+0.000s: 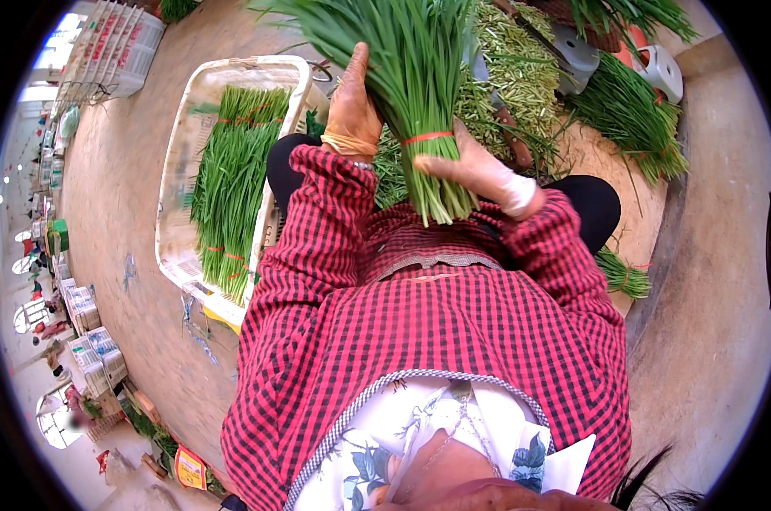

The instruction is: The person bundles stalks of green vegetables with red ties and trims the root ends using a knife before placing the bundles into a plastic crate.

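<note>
One banded bunch of long green leaves (411, 81) is held above the lap, its cut stem ends pointing back toward the wearer and its leafy tips fanning away. The right grip (481, 173) closes on the paler stem section, thumb laid across it just below the orange-red band (428, 138). The left grip (351, 111) rests against the leafy side with one digit pointing up; whether its hidden fingers close cannot be told.

Handling, as judged from form: the bunch is probably fairly light, firm where the stems are bound and limp toward the tips. Smooth leaves may slide over one another and are likely to bruise or crease under hard pressure. The soundest hold is at the banded stems, with a loose palm supporting the foliage.

Count: one bunch in hand; one white crate (270, 62) on the floor at the left, containing at least two banded bunches (232, 187), their exact number obscured by overlap. Two further bunches lie at the right, one larger (632, 119) and one partly hidden by the sleeve (623, 274). One heap of cut trimmings (521, 55) and one brown handle (514, 140) lie beyond the right grip.
</note>
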The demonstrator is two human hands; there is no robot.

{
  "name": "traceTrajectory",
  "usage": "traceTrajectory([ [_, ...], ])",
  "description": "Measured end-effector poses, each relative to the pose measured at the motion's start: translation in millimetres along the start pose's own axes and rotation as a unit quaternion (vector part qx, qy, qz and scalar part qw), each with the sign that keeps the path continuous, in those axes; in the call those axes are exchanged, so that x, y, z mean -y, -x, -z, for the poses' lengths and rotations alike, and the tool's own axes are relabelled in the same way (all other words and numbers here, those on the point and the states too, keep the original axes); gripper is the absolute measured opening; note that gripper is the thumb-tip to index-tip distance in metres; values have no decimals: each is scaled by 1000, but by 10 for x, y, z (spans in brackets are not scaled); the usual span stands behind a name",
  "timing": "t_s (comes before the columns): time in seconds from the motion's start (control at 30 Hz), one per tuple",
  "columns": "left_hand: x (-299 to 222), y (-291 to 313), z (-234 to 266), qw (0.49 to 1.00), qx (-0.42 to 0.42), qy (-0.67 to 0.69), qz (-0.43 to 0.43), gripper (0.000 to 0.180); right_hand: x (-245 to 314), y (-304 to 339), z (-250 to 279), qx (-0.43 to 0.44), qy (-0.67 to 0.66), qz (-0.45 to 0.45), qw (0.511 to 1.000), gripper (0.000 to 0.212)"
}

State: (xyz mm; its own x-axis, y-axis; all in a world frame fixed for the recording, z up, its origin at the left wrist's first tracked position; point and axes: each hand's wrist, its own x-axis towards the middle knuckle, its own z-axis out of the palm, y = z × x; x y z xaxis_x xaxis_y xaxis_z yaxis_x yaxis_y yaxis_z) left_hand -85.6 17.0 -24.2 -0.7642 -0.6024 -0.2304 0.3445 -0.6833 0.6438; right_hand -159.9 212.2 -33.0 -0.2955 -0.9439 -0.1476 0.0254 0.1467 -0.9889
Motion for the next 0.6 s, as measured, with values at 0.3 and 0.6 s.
traceTrajectory([
  [0.3,56,362,899,973,-21,-64,221,83,389,-106,102,84,-315,-105,939,45],
  [0.6,83,467,121,993,8,95,69,74,373,-239,0,66,-362,-30,929,65],
])
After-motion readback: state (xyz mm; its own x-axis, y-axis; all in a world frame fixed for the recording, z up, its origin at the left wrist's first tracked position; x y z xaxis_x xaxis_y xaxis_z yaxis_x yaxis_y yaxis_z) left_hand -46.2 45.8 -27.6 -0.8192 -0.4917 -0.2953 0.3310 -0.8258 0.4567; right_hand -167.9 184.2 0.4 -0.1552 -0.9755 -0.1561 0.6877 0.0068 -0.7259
